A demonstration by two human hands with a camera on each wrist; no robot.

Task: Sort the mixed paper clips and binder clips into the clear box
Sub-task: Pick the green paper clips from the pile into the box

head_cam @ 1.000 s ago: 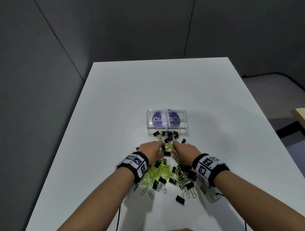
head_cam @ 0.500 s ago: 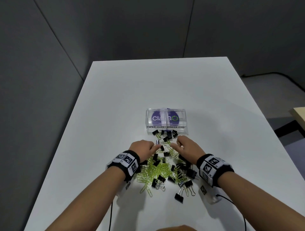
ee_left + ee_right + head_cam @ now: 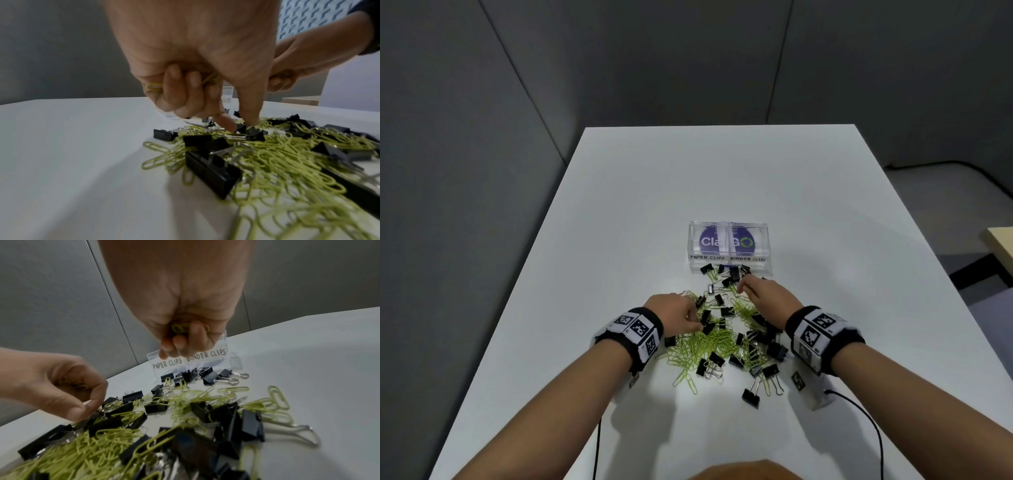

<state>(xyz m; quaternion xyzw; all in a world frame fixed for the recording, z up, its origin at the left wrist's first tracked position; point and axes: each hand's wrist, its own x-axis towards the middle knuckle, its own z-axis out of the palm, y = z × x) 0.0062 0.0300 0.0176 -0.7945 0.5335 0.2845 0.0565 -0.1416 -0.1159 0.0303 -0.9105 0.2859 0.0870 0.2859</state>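
Observation:
A pile of yellow-green paper clips (image 3: pixel 700 346) mixed with black binder clips (image 3: pixel 751 399) lies on the white table (image 3: pixel 688 178), in front of the clear box (image 3: pixel 729 247) labelled "PAPER CLIPS" and "BINDER CLIPS". My left hand (image 3: pixel 674 313) is low on the pile's left side, paper clips (image 3: pixel 153 87) curled in its fingers, thumb and forefinger reaching into the pile. My right hand (image 3: pixel 763 296) hovers above the pile's far right, close to the box, with paper clips (image 3: pixel 180 327) bunched in its curled fingers.
Grey partition walls stand behind and to the left of the table. A black cable (image 3: pixel 873 431) trails off the right wrist. Several binder clips (image 3: pixel 734 272) lie right against the box front. A wooden edge (image 3: pixel 1001 241) shows at far right.
The hands have drawn apart. My left hand moved back and left along the pile; my right hand shifted right and forward toward the box.

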